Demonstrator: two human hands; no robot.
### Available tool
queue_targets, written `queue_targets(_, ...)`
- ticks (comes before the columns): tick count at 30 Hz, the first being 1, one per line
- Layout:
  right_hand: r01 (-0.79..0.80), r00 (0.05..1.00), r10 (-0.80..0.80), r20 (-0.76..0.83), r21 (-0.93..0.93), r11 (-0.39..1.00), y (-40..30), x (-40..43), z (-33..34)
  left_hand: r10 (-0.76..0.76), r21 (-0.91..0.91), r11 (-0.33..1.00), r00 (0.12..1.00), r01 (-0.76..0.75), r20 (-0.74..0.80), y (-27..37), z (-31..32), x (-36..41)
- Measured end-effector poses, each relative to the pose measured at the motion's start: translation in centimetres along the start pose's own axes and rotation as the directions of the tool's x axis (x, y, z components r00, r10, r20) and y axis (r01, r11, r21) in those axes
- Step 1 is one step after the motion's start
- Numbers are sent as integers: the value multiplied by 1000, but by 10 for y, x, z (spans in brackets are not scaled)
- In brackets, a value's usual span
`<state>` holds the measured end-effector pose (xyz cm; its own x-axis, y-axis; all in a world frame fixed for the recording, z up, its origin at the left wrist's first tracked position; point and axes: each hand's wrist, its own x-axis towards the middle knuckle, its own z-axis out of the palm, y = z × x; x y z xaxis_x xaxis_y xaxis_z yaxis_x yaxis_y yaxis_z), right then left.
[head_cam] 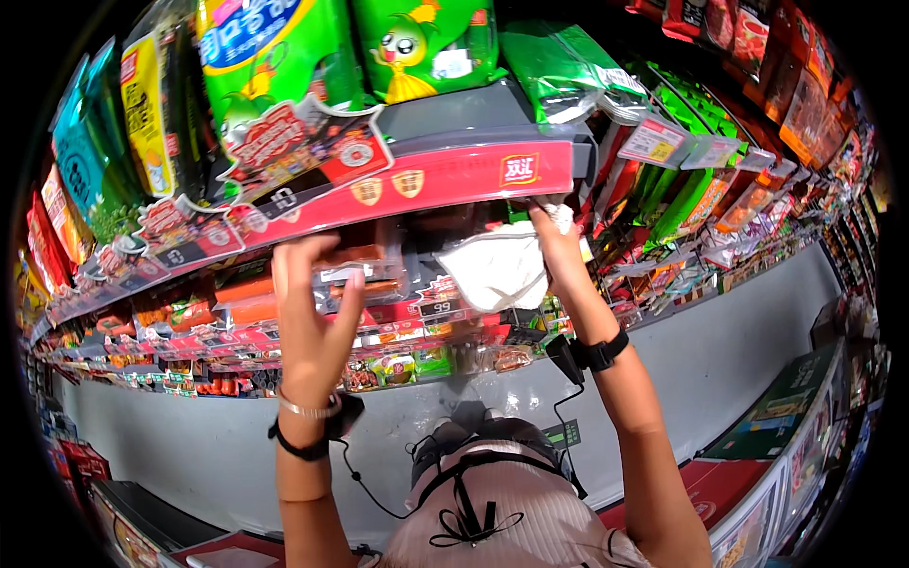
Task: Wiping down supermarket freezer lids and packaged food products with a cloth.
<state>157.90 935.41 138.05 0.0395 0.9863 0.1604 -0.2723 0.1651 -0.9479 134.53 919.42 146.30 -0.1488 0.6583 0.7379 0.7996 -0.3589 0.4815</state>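
My right hand (557,245) grips a white cloth (497,266), which hangs down just below the right end of a red-edged shelf (426,177). To the left, my left hand (312,305) is raised with thumb and fingers apart, in front of the shelf below. Close to it lie clear-wrapped sausage packs (362,273); whether the fingertips touch them I cannot tell. On the upper shelf stand large green snack bags (426,50) beside a bare grey strip of shelf, and a flatter green bag (561,71) lies at its right end.
Price cards (312,149) stick out from the shelf edge. Hanging packets (682,206) fill racks on the right. Lower shelves hold more packaged food (398,369). Grey floor (440,405) runs below, with display cases (774,454) behind at the lower right. Cables hang from both wrist straps.
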Motion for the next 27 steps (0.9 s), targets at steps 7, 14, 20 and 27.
queue_targets(7,128,948,-1,319,-374,918,27,-2,28,108,349,921,973,-175,204,-56,4,1)
queue_targets(14,272,954,-276,119,-732,624,10,-4,-3,-216,548,835,887,-49,408,-49,6,7)
queue_targets(20,367,916,-223,333,-473,801,0,-20,-21,360,426,784,890,-451,280,-54,3,6)
queue_targets(27,445,888,-190,419,-678,584,-3,-37,-4,73,519,766,853,-380,517,-35,12,22)
